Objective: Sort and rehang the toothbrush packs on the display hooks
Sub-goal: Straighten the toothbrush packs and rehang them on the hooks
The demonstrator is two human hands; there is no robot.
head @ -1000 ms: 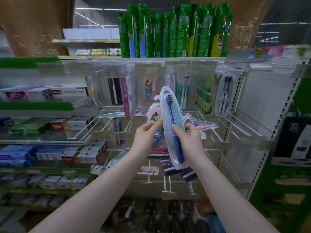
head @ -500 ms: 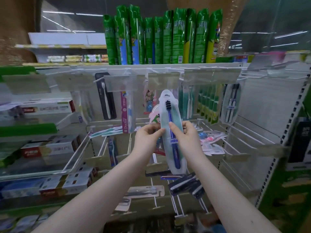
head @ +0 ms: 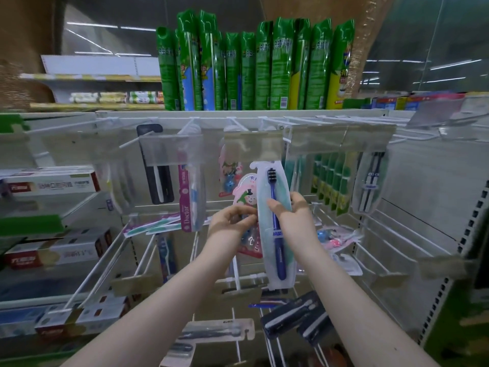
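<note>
In the middle of the frame, the right hand (head: 297,219) holds a tall clear pack with a blue toothbrush (head: 276,250) inside. The thumb (head: 274,205) presses on the front of the pack. The other fingers curl round its right edge and go behind it. The pack stands almost straight up, and its top is just under the clear price tags (head: 254,148).

The left hand (head: 229,225) is just beside it, to the left. Its fingers are bent close together and pinch a pink kids' pack (head: 244,193), which sits partly behind the blue one.

White hooks (head: 194,123) stick out along the top. A black pack (head: 158,178) hangs at the upper left. Dark packs (head: 293,316) lie low down, right of the middle.
</note>
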